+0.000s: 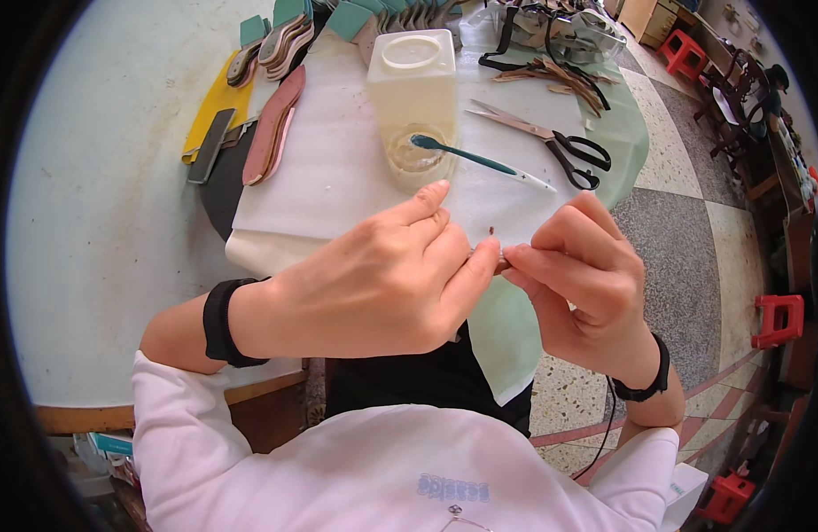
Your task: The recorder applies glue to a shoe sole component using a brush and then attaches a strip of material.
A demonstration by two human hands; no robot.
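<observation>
My left hand and my right hand meet above the near edge of the work surface. Their fingertips pinch together on something small and brownish, mostly hidden by the fingers. One finger of my left hand points away toward a translucent plastic jug with a cloudy, sticky-looking opening at its near end. A teal and white toothbrush rests with its bristle end over that opening. Right of it lie open scissors with black handles, touched by neither hand.
Stacked pink and grey leather-like pieces lie at the left, beside a dark flat bar on yellow sheeting. Teal-tipped pieces line the back. Scraps sit at back right. Red stools stand on the tiled floor.
</observation>
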